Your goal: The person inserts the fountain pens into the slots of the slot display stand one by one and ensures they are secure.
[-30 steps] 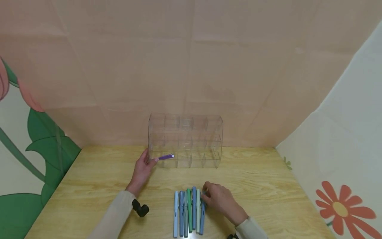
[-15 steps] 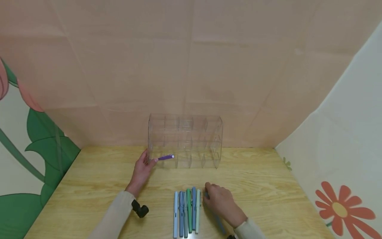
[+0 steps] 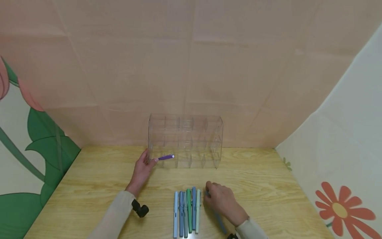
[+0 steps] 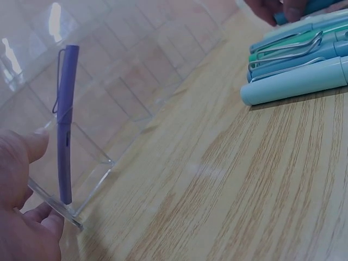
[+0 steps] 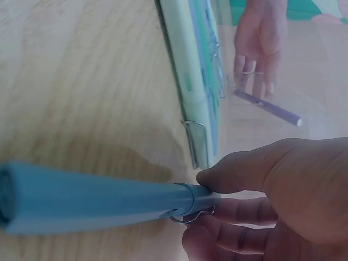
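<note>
Right hand [image 3: 222, 200] grips a blue pen [image 5: 92, 197], thumb and fingers curled round its clip end, just right of the row of pens [image 3: 187, 212] on the wooden table [image 3: 268, 186]. In the head view the blue pen's barrel [image 3: 220, 224] slants back under the hand toward the sleeve, apart from the row. The right wrist view shows it lifted a little above the table, with its shadow on the wood below.

Left hand [image 3: 142, 169] rests at the left front corner of the clear organizer [image 3: 185, 141], which stands behind the row of pens near the back of the table. Its thumb and fingers curl round the corner edge of the organizer, as the left wrist view shows [image 4: 24, 217]. A purple pen [image 3: 165, 157] lies in the bottom left compartment of the organizer, just beside the left hand's fingertips; I cannot tell whether they touch it.

The row holds five pens side by side in light blue, grey-blue, green, blue and pale mint, lying parallel in front of the organizer.
</note>
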